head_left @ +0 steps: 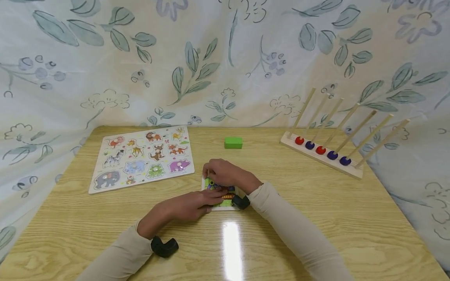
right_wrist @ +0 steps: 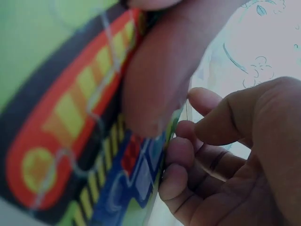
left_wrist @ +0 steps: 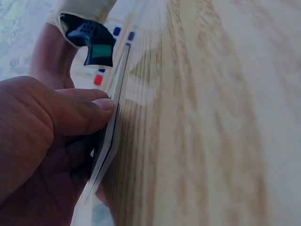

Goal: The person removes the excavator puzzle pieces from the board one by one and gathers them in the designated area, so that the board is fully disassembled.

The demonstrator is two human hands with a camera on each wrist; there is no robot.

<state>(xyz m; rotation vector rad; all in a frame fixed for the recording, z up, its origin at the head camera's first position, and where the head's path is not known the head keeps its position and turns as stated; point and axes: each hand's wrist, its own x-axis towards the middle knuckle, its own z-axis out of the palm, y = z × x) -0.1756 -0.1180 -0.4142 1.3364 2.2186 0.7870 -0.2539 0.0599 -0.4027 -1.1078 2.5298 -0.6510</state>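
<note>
- Puzzle [head_left: 229, 197] flat on the table [head_left: 197, 249], in front of the person, under both hands; picture side up, pale rim showing along the near side; right wrist view gives green ground, red and yellow track, black-yellow stripes, winding joint lines between pieces
- Left hand [head_left: 191, 205] palm down across the puzzle's left side; fingers mostly straight, lying close together on the picture; thumb set at the board's edge in the left wrist view; underside of the fingers hidden there
- Right hand [head_left: 225, 171] over the far left corner of the puzzle; fingers bent, tips bunched near one another and touching along the board's edge, thumb close to them; cannot tell whether a piece is pinched between them
- Hands near each other, right one farther out; pale sleeves [head_left: 121, 251] on both arms, a black device [head_left: 164, 247] at each wrist
- Animal board [head_left: 100, 162] to the left, near the puzzle; its animal shapes seated in it
- Green block [head_left: 233, 143] beyond the right hand, well apart from the fingers
- Peg stand [head_left: 351, 170] at far right; seven upright rods, red and dark blue beads low on it; leafy cloth [head_left: 246, 89] behind
</note>
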